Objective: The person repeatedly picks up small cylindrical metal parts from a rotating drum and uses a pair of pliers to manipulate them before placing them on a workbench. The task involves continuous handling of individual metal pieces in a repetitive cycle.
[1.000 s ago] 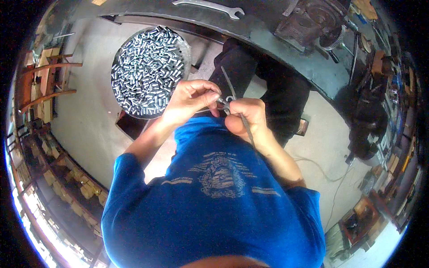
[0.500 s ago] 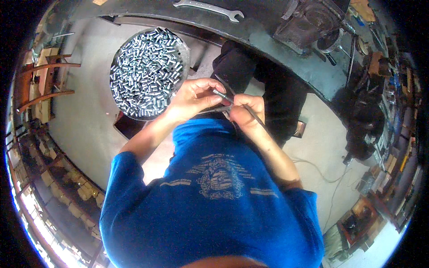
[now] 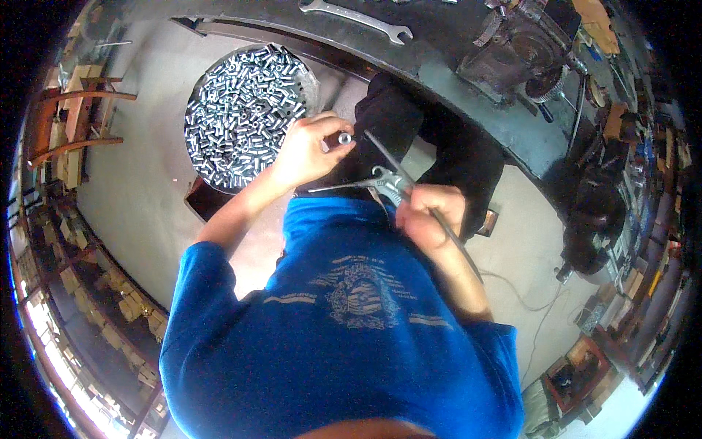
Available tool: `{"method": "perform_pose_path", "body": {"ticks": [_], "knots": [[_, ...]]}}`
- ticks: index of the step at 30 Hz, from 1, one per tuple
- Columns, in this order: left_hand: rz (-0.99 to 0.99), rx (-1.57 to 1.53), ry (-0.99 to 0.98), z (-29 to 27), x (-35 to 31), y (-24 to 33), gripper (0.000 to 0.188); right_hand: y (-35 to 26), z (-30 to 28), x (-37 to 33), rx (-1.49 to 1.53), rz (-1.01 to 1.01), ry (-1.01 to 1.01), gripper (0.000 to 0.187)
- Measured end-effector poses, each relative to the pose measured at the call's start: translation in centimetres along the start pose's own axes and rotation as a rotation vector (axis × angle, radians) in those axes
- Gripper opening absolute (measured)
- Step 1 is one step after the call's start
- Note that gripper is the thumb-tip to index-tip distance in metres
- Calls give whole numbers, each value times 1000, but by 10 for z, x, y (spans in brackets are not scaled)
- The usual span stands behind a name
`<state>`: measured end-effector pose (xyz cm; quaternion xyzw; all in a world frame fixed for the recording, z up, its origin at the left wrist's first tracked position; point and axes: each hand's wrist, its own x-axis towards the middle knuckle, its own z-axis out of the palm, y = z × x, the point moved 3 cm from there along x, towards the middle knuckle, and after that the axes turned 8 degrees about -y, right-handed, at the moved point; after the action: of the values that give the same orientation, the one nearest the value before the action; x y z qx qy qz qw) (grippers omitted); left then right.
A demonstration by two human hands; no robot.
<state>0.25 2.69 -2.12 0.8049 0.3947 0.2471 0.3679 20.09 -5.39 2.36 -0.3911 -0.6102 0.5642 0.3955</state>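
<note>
My left hand (image 3: 311, 150) pinches a small shiny metal sleeve (image 3: 344, 137) between thumb and fingers, its round open end showing. Closed around a long thin dark rod (image 3: 387, 156) is my right hand (image 3: 433, 212); the rod's tip points up toward the sleeve but stands apart from it. That same hand also grips a grey tool (image 3: 391, 183) with a hook and a long thin nozzle, which looks like an air blow gun. Part of its body is hidden by my fingers. Left of my left hand, a round tray (image 3: 310, 88) is heaped with many similar metal sleeves (image 3: 238, 121).
A dark workbench (image 3: 439, 62) runs across the top, with an open-ended wrench (image 3: 358, 20) and a dark greasy machine (image 3: 519, 55) on it. A brown wooden rack (image 3: 77, 95) stands at left. A thin cable (image 3: 523, 301) trails over the floor at right.
The rod, which was at the sleeve between my hands, has come away from it. My right hand has moved down and right with the rod and blow gun; the sleeve's end now shows.
</note>
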Motion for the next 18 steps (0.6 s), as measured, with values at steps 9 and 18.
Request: {"method": "perform_pose_path", "body": {"ticks": [9,18], "knots": [[121,182,6,-2,-1,2,29,-12,10,-1,-44,-109,-132,26],[238,265,-27,3,4,20,27,4,21,23,-62,11,-66,27]]}}
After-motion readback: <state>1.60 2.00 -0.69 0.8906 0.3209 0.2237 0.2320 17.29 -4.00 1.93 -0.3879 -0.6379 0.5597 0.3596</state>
